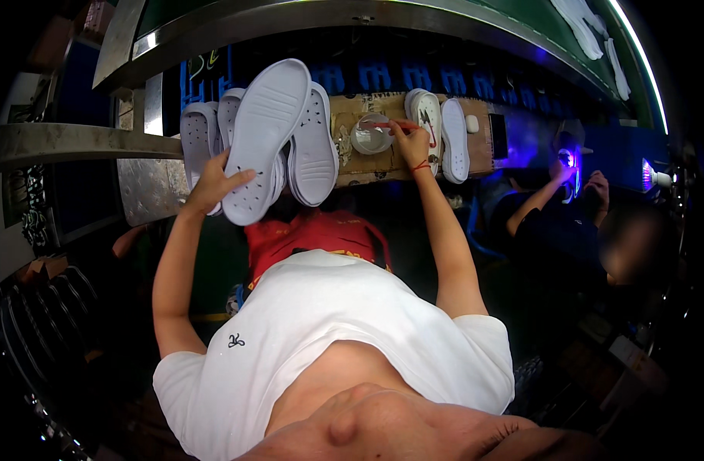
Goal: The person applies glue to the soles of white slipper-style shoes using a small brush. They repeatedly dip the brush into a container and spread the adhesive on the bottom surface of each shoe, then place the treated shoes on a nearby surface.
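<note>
My left hand (pixel 212 183) is closed around the heel end of a white shoe sole (pixel 271 107), its thumb pressed on the perforated face. The sole is raised and tilted over other pale soles (pixel 315 157) stacked on the bench. In my right hand (pixel 413 143), a thin red-handled tool (pixel 382 124) is pinched between the fingers. Its far end reaches over a clear round bowl (pixel 355 140); the tip is too small to make out. Just right of that hand lie more white soles (pixel 455 142), with a small red-and-dark tool on one of them.
Cardboard (pixel 352 170) covers the bench top. A small white object (pixel 472 124) and a dark flat block (pixel 498 137) stand farther right. A metal rail (pixel 352 23) runs across the back, with white gloves (pixel 578 27) beyond. At right sits a co-worker (pixel 555 223) near a violet light.
</note>
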`<control>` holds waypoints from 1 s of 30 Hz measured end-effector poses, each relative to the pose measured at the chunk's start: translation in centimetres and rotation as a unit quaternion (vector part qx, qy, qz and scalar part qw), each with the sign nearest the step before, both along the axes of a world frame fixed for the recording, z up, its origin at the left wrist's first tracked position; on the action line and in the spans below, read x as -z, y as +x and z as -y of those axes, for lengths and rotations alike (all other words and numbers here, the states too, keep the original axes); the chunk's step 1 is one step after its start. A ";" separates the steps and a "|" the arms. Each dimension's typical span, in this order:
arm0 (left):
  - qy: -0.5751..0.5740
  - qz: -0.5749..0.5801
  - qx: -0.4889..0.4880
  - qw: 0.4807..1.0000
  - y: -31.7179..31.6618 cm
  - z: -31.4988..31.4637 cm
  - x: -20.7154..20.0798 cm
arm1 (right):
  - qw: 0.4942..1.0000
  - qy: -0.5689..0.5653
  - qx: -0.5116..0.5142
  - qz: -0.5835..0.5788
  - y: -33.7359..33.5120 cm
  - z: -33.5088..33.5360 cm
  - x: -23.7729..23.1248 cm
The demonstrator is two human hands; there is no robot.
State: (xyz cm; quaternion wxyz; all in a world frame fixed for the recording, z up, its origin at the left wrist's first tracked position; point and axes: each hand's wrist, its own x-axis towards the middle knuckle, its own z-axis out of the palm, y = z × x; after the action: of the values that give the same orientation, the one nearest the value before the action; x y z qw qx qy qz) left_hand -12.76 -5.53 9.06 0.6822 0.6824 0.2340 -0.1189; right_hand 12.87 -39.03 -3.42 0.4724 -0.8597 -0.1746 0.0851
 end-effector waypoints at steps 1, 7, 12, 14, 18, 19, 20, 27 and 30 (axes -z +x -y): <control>-0.099 0.020 -0.012 0.995 -0.7 0.6 1.2 | 1.000 -0.009 0.002 0.009 0.1 0.0 0.3; -0.489 0.087 -0.044 0.867 -2.5 4.7 5.0 | 0.947 0.093 0.072 -0.299 1.1 2.9 0.3; -0.531 -0.006 -0.028 0.847 -1.7 5.3 5.2 | 0.787 0.261 0.042 -0.558 1.6 2.5 -4.7; -0.541 -0.026 0.016 0.841 -1.5 5.4 4.9 | 0.811 0.276 -0.042 -0.514 0.4 -0.4 -8.7; -0.545 -0.027 0.028 0.837 -1.0 5.8 4.6 | 0.911 0.229 -0.141 -0.312 -0.7 -5.0 -14.2; -0.543 -0.026 0.011 0.840 -0.9 5.9 4.2 | 0.940 0.202 -0.151 -0.228 -0.8 -6.2 -15.4; -0.540 -0.031 0.007 0.841 -1.0 5.9 3.9 | 0.961 0.174 -0.160 -0.142 -0.9 -7.3 -16.6; -0.634 -0.049 0.041 0.770 1.2 5.6 1.8 | 0.841 0.038 -0.518 0.148 -2.2 -13.7 -20.2; -0.624 -0.095 0.012 0.776 1.8 6.2 1.0 | 0.790 0.011 -0.578 0.202 -1.9 -14.7 -21.1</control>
State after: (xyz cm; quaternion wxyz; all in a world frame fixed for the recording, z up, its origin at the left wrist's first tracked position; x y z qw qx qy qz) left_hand -11.00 -11.69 8.10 0.9313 0.0956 0.1641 -0.3108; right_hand 11.00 -24.28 17.72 0.2985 -0.5904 -0.7315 0.1647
